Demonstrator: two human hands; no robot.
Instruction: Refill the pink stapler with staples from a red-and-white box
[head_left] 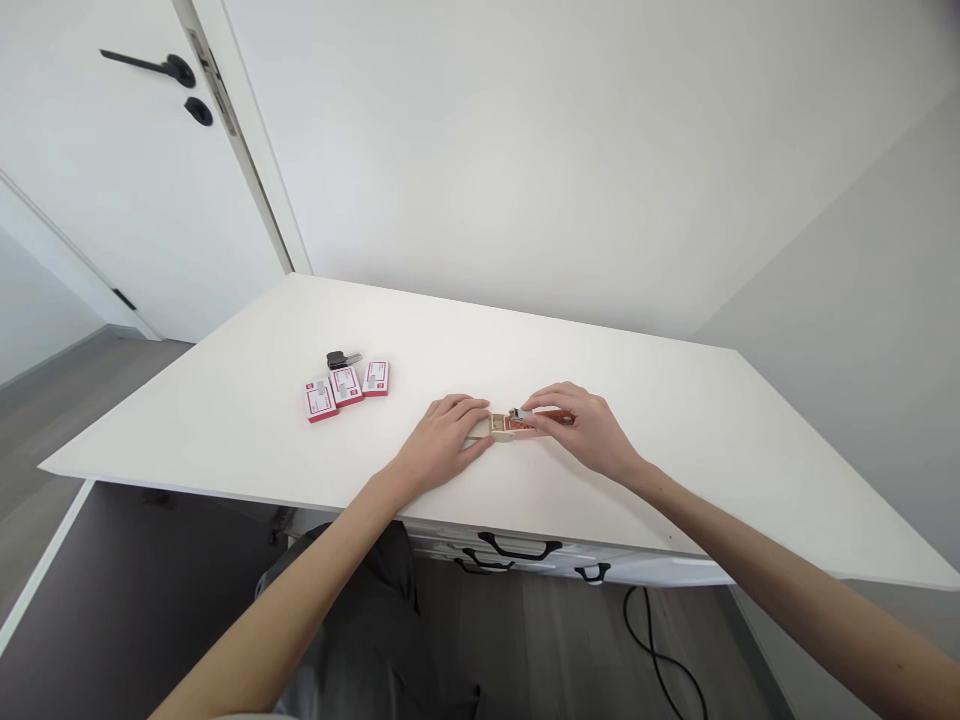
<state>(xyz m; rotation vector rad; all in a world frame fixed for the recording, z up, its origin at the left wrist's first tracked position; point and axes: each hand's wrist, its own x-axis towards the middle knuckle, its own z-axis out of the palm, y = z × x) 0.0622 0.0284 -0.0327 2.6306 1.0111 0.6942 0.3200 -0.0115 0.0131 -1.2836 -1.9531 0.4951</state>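
My left hand (444,440) lies over the left end of a narrow cream-coloured case (498,432) on the white desk, fingers bent around it and pressing it down. An open compartment shows at the case's middle, and an orange-red part with small contents (516,424) extends to the right. My right hand (585,425) pinches a small silvery metal piece (518,414) between thumb and fingers, just above that orange-red part. Its exact kind is too small to make out. The right fingers cover much of the case's right end.
Three small red-and-white boxes (345,386) sit in a row at the left of the desk (645,365). Behind them lies a black object with a metal end (342,359). Drawers with black handles (519,548) are below the front edge. A black cable (660,655) lies on the floor.
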